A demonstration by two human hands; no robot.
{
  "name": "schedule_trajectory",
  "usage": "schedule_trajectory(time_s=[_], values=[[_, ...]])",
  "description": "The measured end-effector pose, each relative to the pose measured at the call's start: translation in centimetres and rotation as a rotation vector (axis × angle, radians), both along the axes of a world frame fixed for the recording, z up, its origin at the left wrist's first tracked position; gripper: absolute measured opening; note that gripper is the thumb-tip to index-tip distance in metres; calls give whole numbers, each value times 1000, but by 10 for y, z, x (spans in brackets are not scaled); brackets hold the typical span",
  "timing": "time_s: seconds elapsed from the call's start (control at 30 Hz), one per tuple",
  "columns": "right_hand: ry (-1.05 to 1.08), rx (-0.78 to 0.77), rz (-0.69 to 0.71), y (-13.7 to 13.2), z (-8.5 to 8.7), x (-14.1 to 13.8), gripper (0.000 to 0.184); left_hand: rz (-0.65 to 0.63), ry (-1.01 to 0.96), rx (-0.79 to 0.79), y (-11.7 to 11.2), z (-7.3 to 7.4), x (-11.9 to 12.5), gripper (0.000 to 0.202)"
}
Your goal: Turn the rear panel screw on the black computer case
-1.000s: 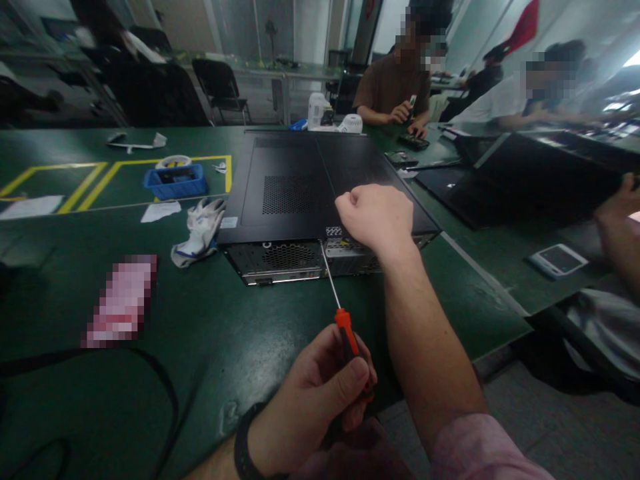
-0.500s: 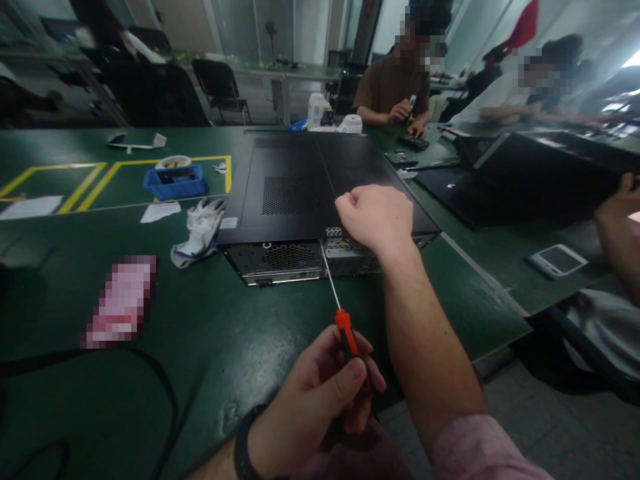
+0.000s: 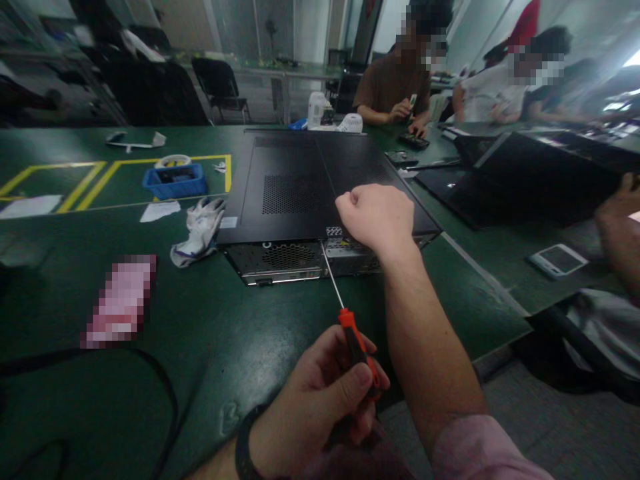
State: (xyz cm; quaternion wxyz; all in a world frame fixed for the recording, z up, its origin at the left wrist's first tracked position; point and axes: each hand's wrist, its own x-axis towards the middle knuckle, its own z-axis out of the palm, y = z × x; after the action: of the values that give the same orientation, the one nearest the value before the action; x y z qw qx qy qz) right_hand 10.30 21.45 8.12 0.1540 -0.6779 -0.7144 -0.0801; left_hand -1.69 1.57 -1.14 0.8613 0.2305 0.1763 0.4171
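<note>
A black desktop computer case (image 3: 295, 157) lies flat on the green table, its rear panel (image 3: 287, 258) facing me. My left hand (image 3: 335, 383) is wrapped around the red and black handle of a screwdriver (image 3: 356, 339). The screwdriver's thin shaft runs up to the top edge of the rear panel, near its middle, and the tip touches there; the screw itself is too small to make out. My right hand (image 3: 379, 212) rests as a closed fist on the case's top, near its rear right edge. Nothing shows in that fist, though its underside is hidden.
Left of the case are white gloves (image 3: 200, 227), a blue basket (image 3: 176, 181) with dark parts, a tape roll and a blurred pink object (image 3: 123, 300). At right lie a dark laptop (image 3: 530, 177) and a white device (image 3: 557, 260). Several people sit around; one holds a small part.
The screwdriver handle has turned in my left hand and shifted slightly right, with the tip staying on the rear edge. My right fist has barely moved. A person in the background has shifted.
</note>
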Motion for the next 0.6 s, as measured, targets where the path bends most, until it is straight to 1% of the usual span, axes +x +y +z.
schedule_trajectory(time_s=[0.1,0.3,0.5,0.6], values=[[7,7,6,0,0,1,44,8,38,4,0,0,1,38],[10,6,3,0,0,0,44,8,130,-2,0,4,0,44],[6,0,-3,0,1,0,43,13,158,29,1,5,0,43],[7,2,2,0,0,0,42,12,148,18,0,4,1,43]])
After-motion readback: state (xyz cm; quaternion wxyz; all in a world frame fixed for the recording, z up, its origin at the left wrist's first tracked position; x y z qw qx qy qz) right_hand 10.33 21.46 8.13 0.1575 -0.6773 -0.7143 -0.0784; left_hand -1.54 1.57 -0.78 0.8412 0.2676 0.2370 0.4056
